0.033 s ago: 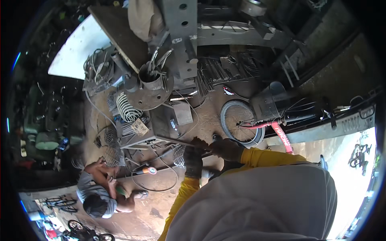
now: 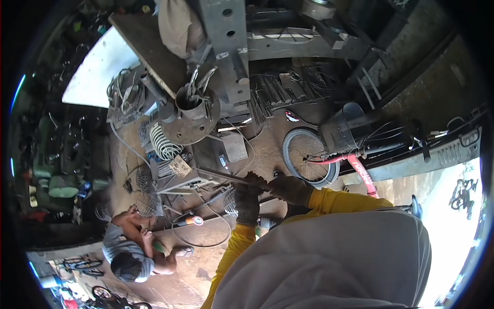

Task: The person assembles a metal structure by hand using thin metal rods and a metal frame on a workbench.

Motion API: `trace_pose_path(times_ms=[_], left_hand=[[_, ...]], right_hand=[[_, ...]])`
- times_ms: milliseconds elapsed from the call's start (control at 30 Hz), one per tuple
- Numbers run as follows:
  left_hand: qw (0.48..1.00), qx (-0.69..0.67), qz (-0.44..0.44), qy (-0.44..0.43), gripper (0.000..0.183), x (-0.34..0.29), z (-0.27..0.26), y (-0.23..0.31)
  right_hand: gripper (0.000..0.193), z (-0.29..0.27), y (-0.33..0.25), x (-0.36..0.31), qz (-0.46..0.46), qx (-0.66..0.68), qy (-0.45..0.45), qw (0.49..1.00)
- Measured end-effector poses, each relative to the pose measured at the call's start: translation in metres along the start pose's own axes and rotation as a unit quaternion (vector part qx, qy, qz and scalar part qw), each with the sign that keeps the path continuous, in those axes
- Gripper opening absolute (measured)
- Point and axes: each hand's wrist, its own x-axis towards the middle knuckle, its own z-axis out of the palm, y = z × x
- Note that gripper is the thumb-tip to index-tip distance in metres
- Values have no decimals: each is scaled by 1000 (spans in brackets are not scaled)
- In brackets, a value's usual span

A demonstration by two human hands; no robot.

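Nothing has shifted that I can make out since the earlier frame: both gloved hands sit in the same place on the same bar, and the crouching person at lower left has not moved either. So I read this as a held grip, not a new stage of the work.

My left hand (image 2: pixel 248 198) is closed around the thin metal rod (image 2: pixel 221 175), which runs from the hands toward the left, across the grey machine box (image 2: pixel 177 180) on the ground. My right hand (image 2: pixel 289 189) is just beside the left one, fingers wrapped over the near end of the same rod; whether it squeezes hard or only rests there I cannot tell. Yellow sleeves come up from the lower edge to both hands.

Far of the hands stands a round steel stand with a can of tools (image 2: pixel 193 110), and a coil spring (image 2: pixel 163 143) lies beside it. To the right a small bicycle wheel (image 2: pixel 307 157) with a red frame leans by a dark basket. The other person (image 2: pixel 133 247) crouches well apart, lower left, near an orange-handled tool (image 2: pixel 191 221).
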Motion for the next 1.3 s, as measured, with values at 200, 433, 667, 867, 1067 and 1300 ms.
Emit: trace_pose_path(times_ms=[200, 433, 667, 867, 1067, 1300], left_hand=[[990, 119, 8, -78, 25, 68, 98, 50], [978, 132, -7, -160, 21, 160, 187, 57], [978, 142, -12, -156, 17, 238, 248, 56], [978, 164, -64, -109, 19, 292, 259, 82], [828, 525, 133, -143, 27, 366, 243, 101], [821, 568, -41, -43, 35, 364, 288, 139]], right_hand=[[27, -44, 15, 8, 68, 322, 147, 933], [24, -111, 42, 52, -77, 485, 250, 834], [24, -216, 57, 66, -45, 264, 396, 879], [41, -325, 54, 43, 71, 232, 368, 897], [41, -352, 87, 58, 19, -60, 395, 916], [35, -350, 77, 54, 45, -69, 389, 918]])
